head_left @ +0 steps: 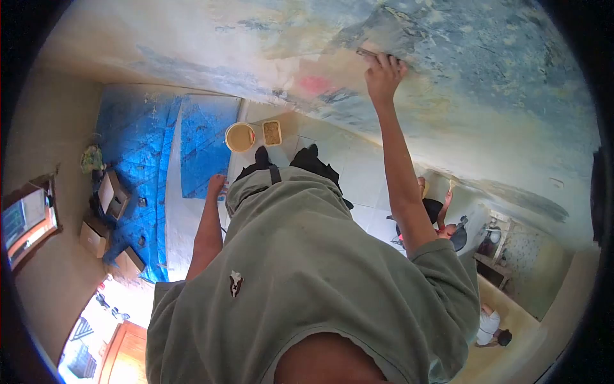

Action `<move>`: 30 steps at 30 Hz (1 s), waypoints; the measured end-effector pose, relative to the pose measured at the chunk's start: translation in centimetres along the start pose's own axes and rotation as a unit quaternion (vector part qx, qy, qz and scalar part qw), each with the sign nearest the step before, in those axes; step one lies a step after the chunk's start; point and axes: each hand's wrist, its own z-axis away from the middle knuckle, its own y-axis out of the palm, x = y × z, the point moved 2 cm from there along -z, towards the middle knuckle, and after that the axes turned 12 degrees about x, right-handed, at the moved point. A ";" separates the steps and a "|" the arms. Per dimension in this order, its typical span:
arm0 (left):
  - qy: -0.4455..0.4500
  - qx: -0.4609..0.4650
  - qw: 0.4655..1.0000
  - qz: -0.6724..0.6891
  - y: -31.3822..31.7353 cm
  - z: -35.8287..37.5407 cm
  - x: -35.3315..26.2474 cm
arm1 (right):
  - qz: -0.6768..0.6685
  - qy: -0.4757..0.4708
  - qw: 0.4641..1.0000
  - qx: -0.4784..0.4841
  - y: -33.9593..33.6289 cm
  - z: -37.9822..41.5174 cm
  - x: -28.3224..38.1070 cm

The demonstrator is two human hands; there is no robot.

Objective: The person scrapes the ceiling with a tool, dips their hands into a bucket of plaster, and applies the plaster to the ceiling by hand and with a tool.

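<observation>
My right hand (385, 72) is raised against the painted wall (307, 38), its fingers closed round a thin flat tool (367, 52) whose edge lies at the wall's surface. Mottled blue, grey and cream colours cover this wall, with a pink patch (314, 84) to the left of the hand. Down at my side hangs my left hand (217, 184), its fingers curled; whether anything is inside them is hidden.
A round bucket (240, 137) and a rectangular tub (272, 133) stand on the floor before my feet. Blue sheeting (137, 147) with boxes (114, 195) lies left. One person (435, 208) works at the wall on the right; another (489, 325) is farther back.
</observation>
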 end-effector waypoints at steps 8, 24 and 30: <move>-0.009 -0.014 0.999 0.040 -0.3 0.6 -0.3 | -0.006 0.005 1.000 -0.023 1.8 0.7 1.2; 0.057 0.022 0.990 -0.127 -0.8 -2.8 0.1 | -0.011 0.069 0.995 -0.069 -2.7 -1.6 -0.3; 0.032 0.024 0.999 -0.029 -0.2 -2.4 -2.1 | 0.003 0.045 0.999 -0.012 0.0 0.0 1.4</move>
